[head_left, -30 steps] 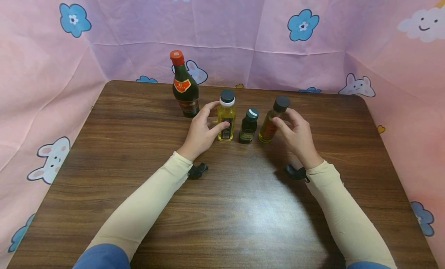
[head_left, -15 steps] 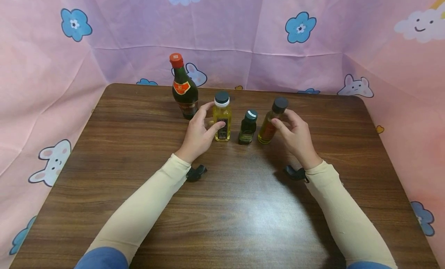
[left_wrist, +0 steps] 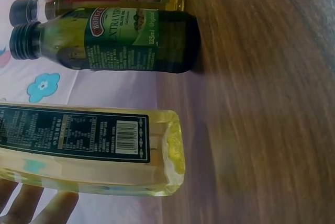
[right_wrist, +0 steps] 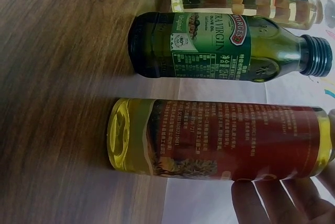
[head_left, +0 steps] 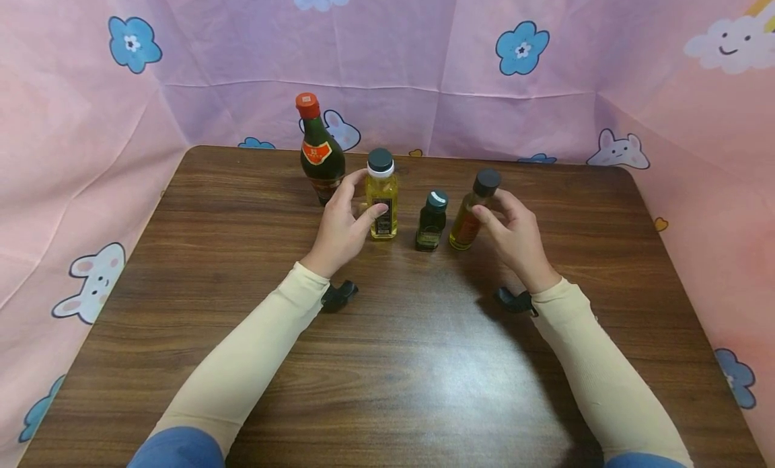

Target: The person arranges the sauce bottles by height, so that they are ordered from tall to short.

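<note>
My left hand (head_left: 340,226) grips a square bottle of yellow oil (head_left: 389,185) with a dark cap, white collar and black label; its base seems just off the table. My right hand (head_left: 519,236) holds a round oil bottle (head_left: 465,224) with a black cap and a red label, nearly upright. Whether that one touches the table I cannot tell. Between the two, a small dark green olive oil bottle (head_left: 431,226) stands untouched, its green label plain in the left wrist view (left_wrist: 123,38). In the right wrist view the round bottle (right_wrist: 235,140) has fingers (right_wrist: 272,198) behind it.
A tall green bottle (head_left: 323,152) with a red cap stands behind my left hand, close to its fingers. All stand on a brown wooden table (head_left: 387,360). A patterned pink and purple cloth (head_left: 412,51) hangs behind and at both sides.
My left hand has carried the yellow oil bottle leftward, away from the small green bottle, then slightly up. My right hand and its bottle have stayed nearly still.
</note>
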Tool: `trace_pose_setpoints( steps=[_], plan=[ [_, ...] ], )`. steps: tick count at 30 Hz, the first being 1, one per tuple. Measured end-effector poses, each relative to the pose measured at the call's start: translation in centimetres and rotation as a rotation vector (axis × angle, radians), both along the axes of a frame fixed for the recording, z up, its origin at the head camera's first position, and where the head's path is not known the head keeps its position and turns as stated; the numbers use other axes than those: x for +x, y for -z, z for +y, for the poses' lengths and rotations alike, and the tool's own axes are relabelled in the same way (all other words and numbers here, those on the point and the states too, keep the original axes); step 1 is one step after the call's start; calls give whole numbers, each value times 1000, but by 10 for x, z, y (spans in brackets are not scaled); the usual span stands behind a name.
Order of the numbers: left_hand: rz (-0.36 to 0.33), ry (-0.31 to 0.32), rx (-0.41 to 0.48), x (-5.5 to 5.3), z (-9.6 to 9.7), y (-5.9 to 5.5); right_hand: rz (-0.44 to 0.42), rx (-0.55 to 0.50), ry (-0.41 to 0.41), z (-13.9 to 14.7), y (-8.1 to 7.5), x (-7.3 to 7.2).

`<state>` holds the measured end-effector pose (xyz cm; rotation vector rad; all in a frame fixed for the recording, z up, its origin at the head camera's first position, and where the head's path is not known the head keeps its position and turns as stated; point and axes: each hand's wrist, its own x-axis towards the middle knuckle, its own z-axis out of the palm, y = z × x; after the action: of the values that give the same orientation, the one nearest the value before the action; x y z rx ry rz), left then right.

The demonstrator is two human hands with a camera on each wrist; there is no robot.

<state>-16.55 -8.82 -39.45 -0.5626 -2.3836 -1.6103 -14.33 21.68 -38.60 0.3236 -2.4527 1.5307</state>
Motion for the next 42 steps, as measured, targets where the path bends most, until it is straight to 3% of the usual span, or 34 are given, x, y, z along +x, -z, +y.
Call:
trace_pose_setpoints(
  steps=[9,19,31,42],
  plan=[
    [2,-29,-48,-1,-2,-3,12,15,10,0,1,-1],
    [-21,-32,-24,-4,-3,-4,14,13,3,1,3,-1],
    [40,-54,-8,-12,-3,-3,8,4,1,0,3,0],
    [48,-49,26,-22,-2,-6,14,11,-4,1,3,-1]
  ],
)
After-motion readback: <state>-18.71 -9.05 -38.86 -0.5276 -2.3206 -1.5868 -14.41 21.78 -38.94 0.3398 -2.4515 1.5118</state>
